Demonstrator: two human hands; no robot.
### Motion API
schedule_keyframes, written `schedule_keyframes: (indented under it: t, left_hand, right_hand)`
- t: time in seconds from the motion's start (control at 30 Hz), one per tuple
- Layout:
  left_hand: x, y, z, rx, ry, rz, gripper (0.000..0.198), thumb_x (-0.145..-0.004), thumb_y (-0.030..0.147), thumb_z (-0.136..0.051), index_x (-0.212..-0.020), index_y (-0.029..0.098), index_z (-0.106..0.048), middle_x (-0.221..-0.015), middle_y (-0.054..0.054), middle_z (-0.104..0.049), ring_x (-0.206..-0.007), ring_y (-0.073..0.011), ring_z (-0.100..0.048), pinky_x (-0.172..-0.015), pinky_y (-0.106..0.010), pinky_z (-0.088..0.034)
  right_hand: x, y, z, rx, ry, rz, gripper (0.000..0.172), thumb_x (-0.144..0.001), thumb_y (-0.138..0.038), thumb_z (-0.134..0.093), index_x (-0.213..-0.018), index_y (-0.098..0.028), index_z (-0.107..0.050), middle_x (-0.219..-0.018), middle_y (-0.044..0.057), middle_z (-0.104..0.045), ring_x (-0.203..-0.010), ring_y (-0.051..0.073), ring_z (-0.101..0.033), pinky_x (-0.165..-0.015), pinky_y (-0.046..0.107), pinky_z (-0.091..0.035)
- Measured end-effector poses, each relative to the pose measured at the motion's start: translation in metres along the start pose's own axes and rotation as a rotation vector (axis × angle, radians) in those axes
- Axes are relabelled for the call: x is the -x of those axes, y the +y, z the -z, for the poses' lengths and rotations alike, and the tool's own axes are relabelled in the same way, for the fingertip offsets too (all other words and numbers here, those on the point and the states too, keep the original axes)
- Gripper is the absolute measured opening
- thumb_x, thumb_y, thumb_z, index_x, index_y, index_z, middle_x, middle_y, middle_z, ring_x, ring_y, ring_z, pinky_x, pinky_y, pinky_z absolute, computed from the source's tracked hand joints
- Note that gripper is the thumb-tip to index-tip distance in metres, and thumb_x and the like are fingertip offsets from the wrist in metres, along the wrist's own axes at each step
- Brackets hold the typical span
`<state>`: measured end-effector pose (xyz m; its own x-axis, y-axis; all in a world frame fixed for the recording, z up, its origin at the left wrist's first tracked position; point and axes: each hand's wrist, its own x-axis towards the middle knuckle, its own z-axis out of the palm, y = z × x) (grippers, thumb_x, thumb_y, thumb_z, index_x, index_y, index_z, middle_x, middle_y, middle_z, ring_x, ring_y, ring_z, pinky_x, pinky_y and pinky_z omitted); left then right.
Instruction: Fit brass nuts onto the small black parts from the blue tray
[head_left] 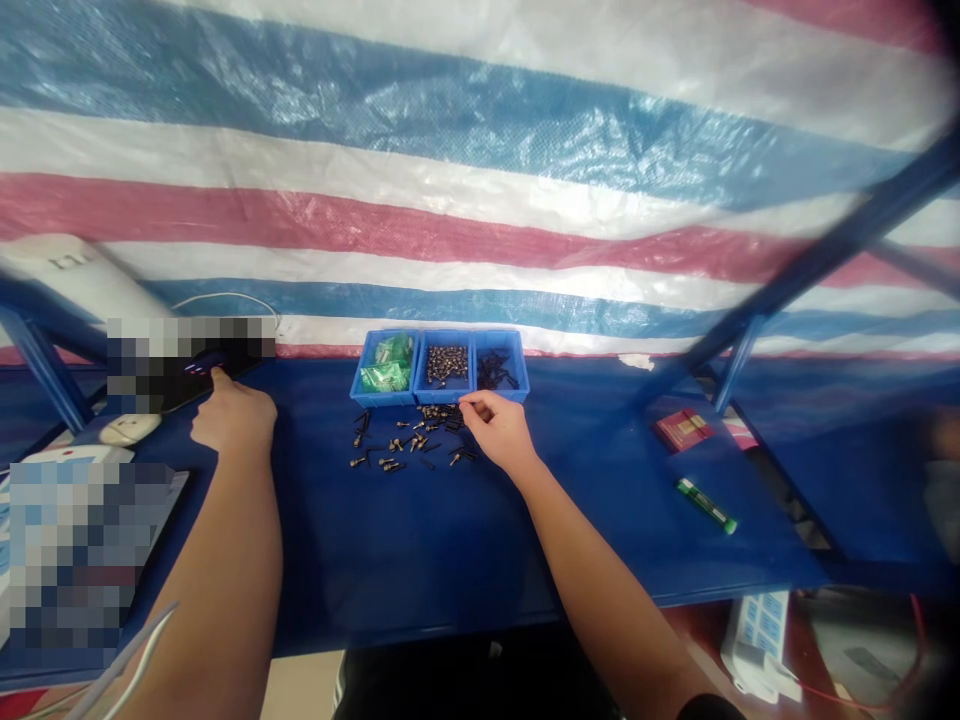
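Screws (397, 440) could scatter under your pinched right hand (499, 430), its hold unclear. Your left hand (234, 418) touches a dark device (206, 372), unclenched.

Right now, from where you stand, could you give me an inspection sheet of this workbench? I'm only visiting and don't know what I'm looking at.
Surface: dark blue tabletop.
Job's things: three blue plastic bins holding green packets, brass-coloured screws and black screws; loose screws lie in front.
Clutter: white computer mouse, red box, green-and-white tube.
Hands: left hand touches a black device; right hand is over the loose screws, grip unclear.
Cables: white cable; red wire near a power strip.
Surroundings: striped tarp, blue metal frame.
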<state>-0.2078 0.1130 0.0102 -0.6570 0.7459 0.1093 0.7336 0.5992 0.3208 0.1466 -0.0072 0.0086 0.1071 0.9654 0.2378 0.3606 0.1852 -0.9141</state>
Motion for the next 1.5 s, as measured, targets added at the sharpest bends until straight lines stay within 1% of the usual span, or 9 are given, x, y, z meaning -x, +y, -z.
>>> schedule_keyframes:
  t: [0.3, 0.47, 0.8, 0.9, 0.97, 1.07, 1.17, 1.33, 1.5]
  left_hand:
    - [-0.018, -0.003, 0.0, -0.074, -0.085, -0.032, 0.063, -0.088, 0.032, -0.045, -0.149, 0.018, -0.036, -0.114, -0.025, -0.06, -0.103, -0.0395, -0.059, -0.081, -0.053, -0.044]
    - [-0.008, -0.001, 0.002, -0.051, -0.053, -0.02, 0.062, -0.089, 0.037, -0.044, -0.146, 0.015, -0.04, -0.109, -0.023, -0.062, -0.101, -0.0372, -0.06, -0.08, -0.052, -0.045]
    - [0.002, -0.005, 0.002, 0.083, -0.082, -0.039, 0.059, -0.087, 0.032, -0.05, -0.14, 0.006, -0.044, -0.103, -0.022, -0.061, -0.105, -0.0406, -0.055, -0.085, -0.06, -0.039]
    - [0.018, 0.003, 0.002, 0.159, -0.074, 0.044, 0.055, -0.084, 0.032, -0.055, -0.128, -0.001, -0.05, -0.103, -0.024, -0.06, -0.098, -0.0372, -0.057, -0.082, -0.051, -0.041]
    - [0.038, 0.014, 0.0, 0.279, 0.04, 0.076, 0.048, -0.083, 0.027, -0.055, -0.12, -0.003, -0.05, -0.096, -0.021, -0.06, -0.086, -0.0298, -0.057, -0.077, -0.043, -0.041]
    - [0.073, 0.035, -0.002, 0.336, 0.081, -0.048, 0.014, -0.085, 0.026, -0.051, -0.088, 0.013, -0.057, -0.076, -0.006, -0.055, -0.07, -0.0188, -0.049, -0.069, -0.032, -0.036]
    - [0.105, 0.055, -0.001, 0.392, 0.133, -0.354, 0.029, -0.082, 0.026, -0.052, -0.058, 0.02, -0.038, -0.054, 0.003, -0.032, -0.053, -0.0128, -0.028, -0.058, -0.03, -0.025]
    - [0.13, 0.069, 0.0, 0.414, 0.11, -0.499, 0.041, -0.078, 0.021, -0.054, -0.05, 0.019, -0.024, -0.05, 0.004, -0.016, -0.049, -0.0111, -0.015, -0.054, -0.031, -0.019]
    - [0.137, 0.067, -0.004, 0.469, 0.156, -0.764, 0.043, -0.078, 0.019, -0.055, -0.051, 0.017, -0.022, -0.05, 0.004, -0.019, -0.048, -0.0092, -0.019, -0.053, -0.03, -0.019]
  right_hand:
    - [0.003, -0.001, 0.001, 0.084, -0.127, 0.055, 0.02, -0.087, -0.03, -0.056, -0.095, -0.026, -0.074, -0.072, -0.001, -0.069, -0.066, 0.017, -0.061, -0.066, 0.028, -0.048]
    - [0.002, -0.001, 0.001, 0.121, -0.15, 0.071, 0.02, -0.088, -0.029, -0.056, -0.097, -0.026, -0.074, -0.073, 0.0, -0.069, -0.067, 0.017, -0.061, -0.067, 0.029, -0.048]
    - [0.011, -0.003, -0.007, 0.453, -0.407, 0.226, 0.03, -0.081, -0.037, -0.072, -0.107, -0.022, -0.072, -0.094, 0.006, -0.067, -0.092, 0.022, -0.059, -0.076, 0.032, -0.046]
    - [0.013, -0.003, -0.013, 0.514, -0.432, 0.271, 0.027, -0.084, -0.036, -0.071, -0.106, -0.02, -0.073, -0.095, 0.007, -0.066, -0.092, 0.022, -0.057, -0.078, 0.032, -0.045]
    - [0.014, -0.003, -0.015, 0.529, -0.428, 0.293, 0.021, -0.088, -0.032, -0.066, -0.104, -0.02, -0.074, -0.092, 0.007, -0.066, -0.091, 0.022, -0.056, -0.079, 0.032, -0.044]
    - [0.016, -0.003, -0.018, 0.538, -0.415, 0.323, 0.02, -0.093, -0.029, -0.059, -0.102, -0.02, -0.075, -0.088, 0.006, -0.064, -0.089, 0.021, -0.054, -0.081, 0.032, -0.043]
    - [0.017, -0.002, -0.021, 0.546, -0.406, 0.33, 0.022, -0.095, -0.03, -0.058, -0.106, -0.022, -0.074, -0.088, 0.006, -0.062, -0.089, 0.02, -0.053, -0.081, 0.032, -0.042]
    - [0.019, 0.0, -0.029, 0.552, -0.402, 0.354, 0.02, -0.093, -0.036, -0.061, -0.1, -0.023, -0.076, -0.087, 0.006, -0.06, -0.088, 0.02, -0.051, -0.083, 0.033, -0.041]
    - [0.018, -0.002, -0.029, 0.492, -0.378, 0.37, 0.018, -0.095, -0.025, -0.057, -0.089, -0.019, -0.073, -0.091, 0.006, -0.062, -0.09, 0.019, -0.051, -0.084, 0.031, -0.042]
